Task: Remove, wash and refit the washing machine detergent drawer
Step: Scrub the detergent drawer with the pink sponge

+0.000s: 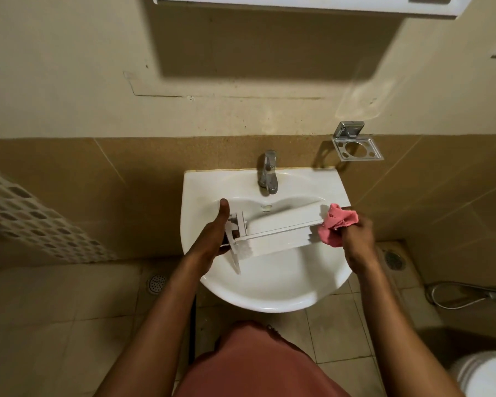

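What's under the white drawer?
The white sink is under the drawer. The left hand holds the drawer at one end, and the right hand holds a pink cloth at the other. The drawer covers the sink's middle, so its drain cannot be seen.

Detergent drawer (281,233): plain white. Sink (269,293): glossy white. Cloth (338,224): salmon pink. Tap (268,173) & wall holder (357,147): shiny chrome. Upper wall (69,67): cream w/ faint darker stains. Tile band (126,167) below it: speckled tan-brown w/ thin pale grout lines. Floor tiles (55,325): pale beige, darker grout. Panel (26,213) at L edge: white grid pattern w/ grey-brown squares. Garment (258,365): dusty terracotta pink, no print. Floor drain (156,283): grey, dotted w/ holes. Toilet (487,373): white.
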